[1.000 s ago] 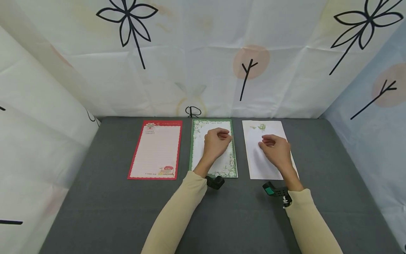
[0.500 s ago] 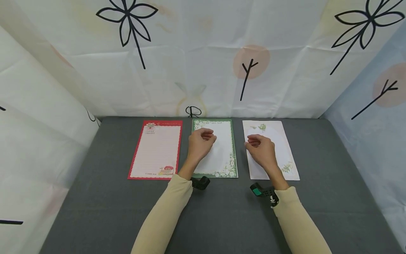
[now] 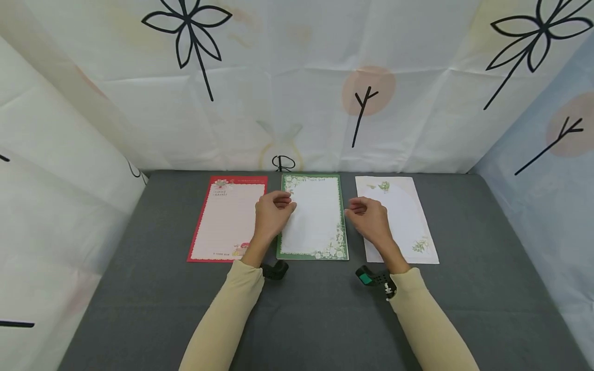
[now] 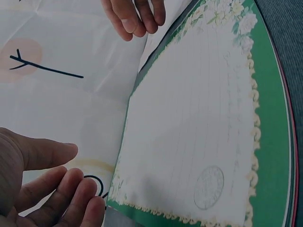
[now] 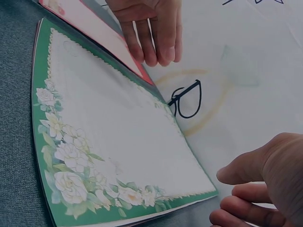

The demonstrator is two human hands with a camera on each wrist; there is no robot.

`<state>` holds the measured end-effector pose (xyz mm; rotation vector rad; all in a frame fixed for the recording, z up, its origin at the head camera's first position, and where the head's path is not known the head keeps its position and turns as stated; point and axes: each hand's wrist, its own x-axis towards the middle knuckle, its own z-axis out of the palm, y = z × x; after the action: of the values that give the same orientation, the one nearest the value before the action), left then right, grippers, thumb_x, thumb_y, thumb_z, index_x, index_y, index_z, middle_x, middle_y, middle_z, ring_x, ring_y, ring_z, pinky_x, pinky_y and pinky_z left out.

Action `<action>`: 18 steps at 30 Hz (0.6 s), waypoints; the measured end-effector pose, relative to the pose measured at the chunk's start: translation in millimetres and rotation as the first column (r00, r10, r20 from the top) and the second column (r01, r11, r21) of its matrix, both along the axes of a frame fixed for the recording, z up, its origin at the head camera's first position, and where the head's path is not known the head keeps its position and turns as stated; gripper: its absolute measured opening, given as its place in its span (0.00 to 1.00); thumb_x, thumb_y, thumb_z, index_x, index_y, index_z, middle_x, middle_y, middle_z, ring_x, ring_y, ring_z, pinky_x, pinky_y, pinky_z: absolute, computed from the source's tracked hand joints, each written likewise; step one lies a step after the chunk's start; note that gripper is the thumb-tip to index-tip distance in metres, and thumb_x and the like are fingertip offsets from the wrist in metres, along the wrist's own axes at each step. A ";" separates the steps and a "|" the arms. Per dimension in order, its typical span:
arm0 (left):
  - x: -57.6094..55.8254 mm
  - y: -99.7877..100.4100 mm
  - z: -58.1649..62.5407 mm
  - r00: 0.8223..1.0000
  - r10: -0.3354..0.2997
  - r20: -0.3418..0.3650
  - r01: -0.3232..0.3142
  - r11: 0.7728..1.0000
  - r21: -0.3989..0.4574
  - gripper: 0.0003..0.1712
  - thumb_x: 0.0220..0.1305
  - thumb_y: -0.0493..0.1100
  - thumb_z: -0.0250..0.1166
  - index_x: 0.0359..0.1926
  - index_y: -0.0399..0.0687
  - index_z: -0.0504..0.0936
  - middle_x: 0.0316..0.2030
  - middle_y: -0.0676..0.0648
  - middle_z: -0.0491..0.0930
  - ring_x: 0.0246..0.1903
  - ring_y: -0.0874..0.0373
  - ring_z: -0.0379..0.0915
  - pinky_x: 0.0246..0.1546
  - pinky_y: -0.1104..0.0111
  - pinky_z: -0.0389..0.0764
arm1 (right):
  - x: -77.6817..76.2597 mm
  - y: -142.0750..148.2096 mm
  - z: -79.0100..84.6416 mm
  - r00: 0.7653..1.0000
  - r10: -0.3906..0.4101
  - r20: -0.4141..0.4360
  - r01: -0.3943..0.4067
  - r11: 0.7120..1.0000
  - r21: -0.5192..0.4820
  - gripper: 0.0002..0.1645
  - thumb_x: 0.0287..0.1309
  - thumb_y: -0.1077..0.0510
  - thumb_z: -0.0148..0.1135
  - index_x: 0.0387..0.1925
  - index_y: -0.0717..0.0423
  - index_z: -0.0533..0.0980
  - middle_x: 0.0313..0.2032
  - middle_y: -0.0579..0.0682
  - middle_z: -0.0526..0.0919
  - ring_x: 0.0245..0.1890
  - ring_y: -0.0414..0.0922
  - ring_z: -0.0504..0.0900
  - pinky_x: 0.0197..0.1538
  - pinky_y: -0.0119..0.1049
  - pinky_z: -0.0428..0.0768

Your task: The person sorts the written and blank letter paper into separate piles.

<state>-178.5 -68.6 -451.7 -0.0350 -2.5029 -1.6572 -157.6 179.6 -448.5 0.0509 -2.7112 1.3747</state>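
Note:
Three upright-lying paper sheets are set out in a row. In the middle is green-bordered letter paper [image 3: 315, 221] with white flowers; layered edges show beneath it in the left wrist view. My left hand [image 3: 274, 215] hovers over its left side, fingers loosely curled, holding nothing. To its left is red-bordered letter paper [image 3: 223, 219], its right edge partly covered by that hand. My right hand [image 3: 371, 221] hovers at the left edge of the white sheet [image 3: 408, 216] with green leaf prints. Its fingers are loosely bent too, with nothing between thumb and fingertips [image 5: 227, 175].
A dark grey cloth [image 3: 325, 319] covers the table under the sheets. Behind it hangs a white fabric backdrop [image 3: 297, 103] with leaf and twig drawings, and more fabric [image 3: 547, 206] closes the sides. Each wrist wears a black camera mount [image 3: 276, 270].
Both hands have moved left: my left hand from the green sheet's middle to its left side, my right from the white sheet's middle to its left edge. The sheets have stayed put.

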 end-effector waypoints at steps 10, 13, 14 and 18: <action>2.5 -20.0 -8.9 0.999 -0.016 -0.031 0.014 0.996 -0.084 0.19 0.59 0.34 0.74 0.50 0.30 0.84 0.42 0.35 0.85 0.44 0.43 0.82 0.50 0.54 0.81 | -2.9 -7.4 -5.1 0.996 0.028 0.082 -0.033 0.998 0.060 0.24 0.62 0.59 0.70 0.55 0.70 0.79 0.46 0.65 0.84 0.48 0.59 0.84 0.50 0.53 0.81; 3.9 -23.7 -10.9 0.999 -0.014 -0.042 0.010 0.994 -0.106 0.19 0.58 0.34 0.75 0.50 0.30 0.84 0.42 0.35 0.85 0.44 0.43 0.82 0.50 0.53 0.81 | -4.5 -7.8 -7.9 0.995 0.034 0.092 -0.041 0.997 0.073 0.27 0.61 0.57 0.72 0.57 0.70 0.79 0.47 0.65 0.83 0.48 0.59 0.83 0.50 0.53 0.81; 4.1 -24.7 -11.6 0.999 -0.012 -0.042 0.008 0.994 -0.112 0.19 0.58 0.34 0.75 0.50 0.30 0.84 0.42 0.35 0.85 0.44 0.43 0.82 0.50 0.53 0.81 | -5.0 -7.8 -8.7 0.995 0.038 0.093 -0.045 0.996 0.080 0.28 0.61 0.56 0.72 0.57 0.70 0.78 0.47 0.65 0.83 0.49 0.59 0.83 0.50 0.53 0.81; 4.6 -27.0 -14.3 1.000 -0.001 -0.028 -0.003 0.991 -0.136 0.19 0.57 0.34 0.75 0.49 0.30 0.84 0.41 0.36 0.85 0.44 0.43 0.82 0.50 0.53 0.81 | -7.3 -9.1 -10.8 0.994 0.048 0.102 -0.059 0.993 0.104 0.31 0.60 0.55 0.73 0.59 0.70 0.77 0.49 0.66 0.82 0.50 0.60 0.82 0.52 0.54 0.80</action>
<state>-173.8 -95.7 -466.1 -0.0705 -2.5899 -1.4716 -164.9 170.5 -459.3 0.0657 -2.8841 1.2770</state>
